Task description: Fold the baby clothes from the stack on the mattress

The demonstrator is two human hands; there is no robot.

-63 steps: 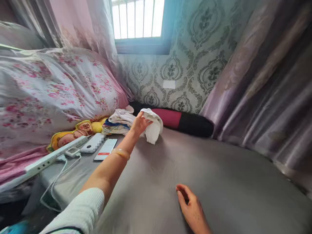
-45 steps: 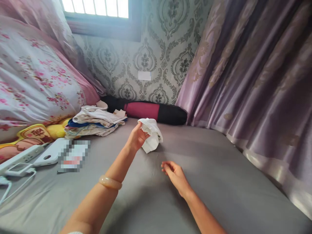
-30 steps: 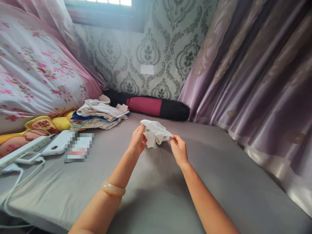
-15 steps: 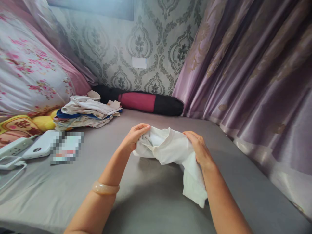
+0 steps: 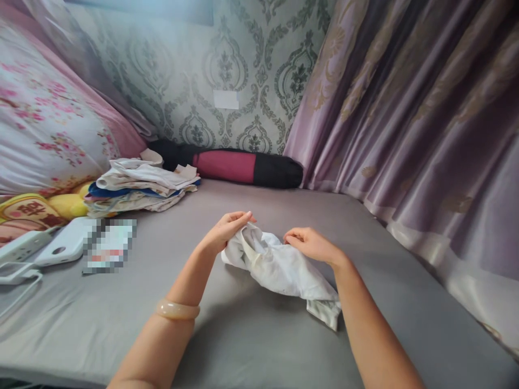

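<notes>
A small white shirt [image 5: 284, 270] hangs bunched and slack in front of me, just above the bed. My left hand [image 5: 231, 232] pinches it near the collar opening, thumb on top. At its far right edge, the curled fingers of my right hand [image 5: 310, 244] are closed against the cloth; the fingertips are partly hidden. A sleeve end droops at lower right, below my right wrist. On my left forearm sits a pale bangle [image 5: 177, 310].
The grey bed sheet [image 5: 405, 313] spreads beneath. At back left lies a stack of folded clothes [image 5: 141, 186], near a yellow plush [image 5: 68, 205], a white power bank [image 5: 67, 243], a power strip [image 5: 24, 246] and a blurred phone [image 5: 110, 244]. A black-and-red roll [image 5: 227, 166] lines the wall; curtains [image 5: 385, 119] hang right.
My right hand has moved left and slightly up, closer to my left hand. Between them the shirt has gone from stretched to crumpled, and it hangs lower.
</notes>
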